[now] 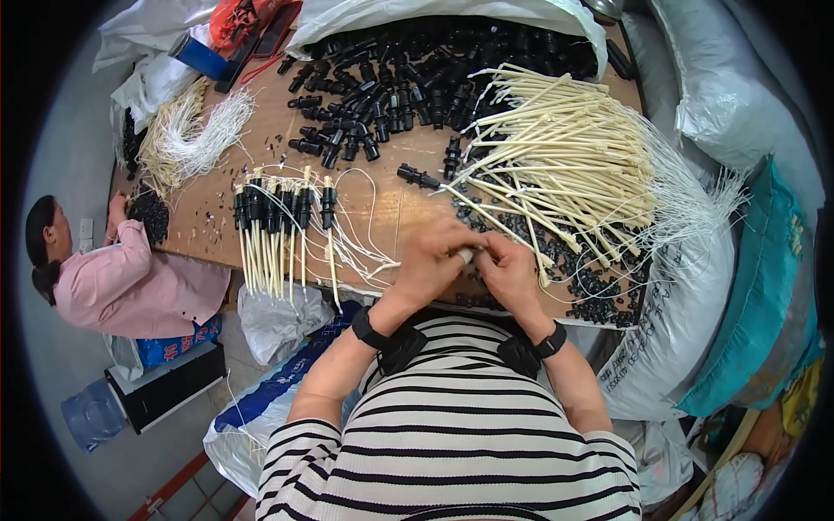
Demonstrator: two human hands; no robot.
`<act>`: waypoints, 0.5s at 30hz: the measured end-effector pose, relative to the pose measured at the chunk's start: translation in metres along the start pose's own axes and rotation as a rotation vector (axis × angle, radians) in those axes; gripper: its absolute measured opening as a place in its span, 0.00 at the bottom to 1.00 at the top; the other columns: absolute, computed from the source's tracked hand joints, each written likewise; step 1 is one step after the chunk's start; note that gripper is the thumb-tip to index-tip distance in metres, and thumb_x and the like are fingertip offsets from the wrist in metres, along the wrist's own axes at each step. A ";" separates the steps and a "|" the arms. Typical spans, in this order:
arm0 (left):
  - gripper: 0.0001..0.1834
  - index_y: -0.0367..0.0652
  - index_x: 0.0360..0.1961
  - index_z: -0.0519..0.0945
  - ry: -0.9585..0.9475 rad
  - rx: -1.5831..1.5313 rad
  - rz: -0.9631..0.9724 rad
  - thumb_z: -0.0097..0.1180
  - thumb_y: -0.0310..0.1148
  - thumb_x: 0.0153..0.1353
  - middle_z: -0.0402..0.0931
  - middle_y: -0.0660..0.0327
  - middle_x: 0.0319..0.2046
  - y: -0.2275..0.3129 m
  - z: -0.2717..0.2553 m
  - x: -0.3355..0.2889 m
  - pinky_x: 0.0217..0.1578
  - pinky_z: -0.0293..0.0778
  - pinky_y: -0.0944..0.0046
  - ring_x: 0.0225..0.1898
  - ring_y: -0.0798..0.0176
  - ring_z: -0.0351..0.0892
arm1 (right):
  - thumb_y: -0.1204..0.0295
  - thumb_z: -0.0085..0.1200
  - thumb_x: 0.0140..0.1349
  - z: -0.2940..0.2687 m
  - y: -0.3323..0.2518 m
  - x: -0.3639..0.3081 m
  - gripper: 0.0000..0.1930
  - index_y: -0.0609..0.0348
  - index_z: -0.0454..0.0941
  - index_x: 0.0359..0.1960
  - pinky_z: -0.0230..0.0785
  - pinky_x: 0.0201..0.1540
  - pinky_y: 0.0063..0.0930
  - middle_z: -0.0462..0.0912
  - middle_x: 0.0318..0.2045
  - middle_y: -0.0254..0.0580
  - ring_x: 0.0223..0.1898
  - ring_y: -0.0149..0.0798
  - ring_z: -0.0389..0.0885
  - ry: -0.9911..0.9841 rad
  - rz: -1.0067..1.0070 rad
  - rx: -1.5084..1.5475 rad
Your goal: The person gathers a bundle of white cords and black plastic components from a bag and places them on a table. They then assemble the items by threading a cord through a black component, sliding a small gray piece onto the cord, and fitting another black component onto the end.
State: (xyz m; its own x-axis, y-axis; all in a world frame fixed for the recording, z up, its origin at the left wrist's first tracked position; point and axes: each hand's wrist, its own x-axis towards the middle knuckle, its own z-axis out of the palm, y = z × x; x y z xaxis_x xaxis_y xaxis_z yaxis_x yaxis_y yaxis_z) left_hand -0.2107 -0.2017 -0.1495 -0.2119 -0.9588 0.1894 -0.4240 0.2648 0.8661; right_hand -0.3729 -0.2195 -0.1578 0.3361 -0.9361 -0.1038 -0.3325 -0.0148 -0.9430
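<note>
My left hand point(433, 260) and my right hand point(511, 271) meet over the near edge of the wooden table, fingertips pinched together. Whatever lies between them is too small or hidden to make out. Something pale shows at a left finger point(467, 255). Beyond my hands lies a black plastic connector point(417, 176). To the right spreads a large pile of cream tubes point(565, 148) with white wires point(686, 187) trailing from their ends. Left of my hands rests a row of cream tubes fitted with black connectors point(274, 204), their thin white wires looping toward my left hand.
Loose black connectors point(373, 104) spill from a white sack point(469, 10) at the back. Small black pieces point(599, 291) cover the table's right front. Another person in a pink shirt point(122, 278) works at the left end. Full sacks point(695, 304) crowd the right side.
</note>
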 end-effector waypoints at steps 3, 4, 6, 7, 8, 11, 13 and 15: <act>0.18 0.42 0.41 0.83 0.183 -0.382 -0.465 0.57 0.15 0.48 0.79 0.65 0.33 -0.004 0.001 -0.002 0.35 0.73 0.72 0.34 0.71 0.78 | 0.77 0.54 0.59 -0.002 0.000 0.000 0.06 0.59 0.80 0.37 0.68 0.22 0.28 0.80 0.20 0.42 0.19 0.37 0.79 0.158 -0.267 -0.325; 0.16 0.41 0.41 0.83 0.134 -0.361 -0.495 0.57 0.16 0.49 0.79 0.67 0.32 -0.007 -0.001 -0.001 0.34 0.73 0.74 0.33 0.74 0.77 | 0.76 0.56 0.59 -0.003 0.001 0.000 0.06 0.58 0.80 0.38 0.71 0.24 0.32 0.81 0.23 0.45 0.22 0.45 0.82 0.185 -0.381 -0.446; 0.12 0.40 0.37 0.83 0.103 -0.390 -0.528 0.57 0.17 0.51 0.79 0.70 0.28 -0.008 0.000 0.000 0.33 0.72 0.76 0.30 0.78 0.76 | 0.76 0.56 0.59 -0.003 -0.002 -0.001 0.06 0.59 0.80 0.38 0.72 0.24 0.32 0.82 0.24 0.45 0.23 0.46 0.82 0.171 -0.434 -0.474; 0.12 0.40 0.37 0.83 0.107 -0.389 -0.529 0.57 0.17 0.51 0.79 0.70 0.28 -0.009 0.001 -0.001 0.33 0.72 0.76 0.30 0.78 0.76 | 0.77 0.56 0.58 -0.002 -0.004 -0.001 0.06 0.59 0.81 0.38 0.72 0.25 0.33 0.82 0.25 0.46 0.23 0.48 0.81 0.162 -0.484 -0.501; 0.12 0.40 0.36 0.83 0.129 -0.395 -0.501 0.58 0.17 0.50 0.79 0.69 0.29 -0.012 0.002 -0.003 0.33 0.72 0.76 0.31 0.78 0.76 | 0.77 0.56 0.58 -0.002 -0.005 -0.002 0.06 0.59 0.81 0.38 0.72 0.25 0.33 0.82 0.25 0.46 0.23 0.48 0.81 0.158 -0.487 -0.499; 0.11 0.39 0.33 0.82 0.172 -0.301 -0.434 0.59 0.17 0.47 0.80 0.66 0.32 -0.014 0.000 -0.003 0.33 0.72 0.74 0.33 0.75 0.77 | 0.77 0.56 0.58 -0.002 -0.003 -0.005 0.07 0.60 0.80 0.38 0.71 0.24 0.28 0.82 0.25 0.44 0.22 0.40 0.82 0.155 -0.500 -0.451; 0.11 0.39 0.32 0.82 0.193 -0.200 -0.395 0.59 0.18 0.45 0.80 0.64 0.34 -0.017 -0.004 -0.002 0.34 0.73 0.72 0.34 0.72 0.78 | 0.78 0.56 0.59 -0.006 0.002 -0.009 0.07 0.62 0.80 0.39 0.65 0.20 0.21 0.81 0.23 0.36 0.18 0.27 0.76 0.023 -0.204 -0.107; 0.14 0.40 0.34 0.81 0.231 0.043 0.085 0.59 0.20 0.43 0.80 0.59 0.37 -0.021 -0.006 0.000 0.37 0.75 0.65 0.37 0.61 0.80 | 0.77 0.55 0.61 -0.011 0.002 -0.006 0.07 0.63 0.80 0.40 0.60 0.20 0.18 0.78 0.20 0.31 0.17 0.23 0.71 -0.016 -0.044 0.237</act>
State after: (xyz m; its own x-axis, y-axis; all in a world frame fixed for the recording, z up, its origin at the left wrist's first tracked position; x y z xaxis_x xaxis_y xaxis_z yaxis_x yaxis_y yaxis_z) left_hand -0.1965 -0.2076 -0.1649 -0.0432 -0.9297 0.3658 -0.4510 0.3448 0.8232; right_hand -0.3853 -0.2175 -0.1556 0.3604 -0.9306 -0.0645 -0.1016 0.0296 -0.9944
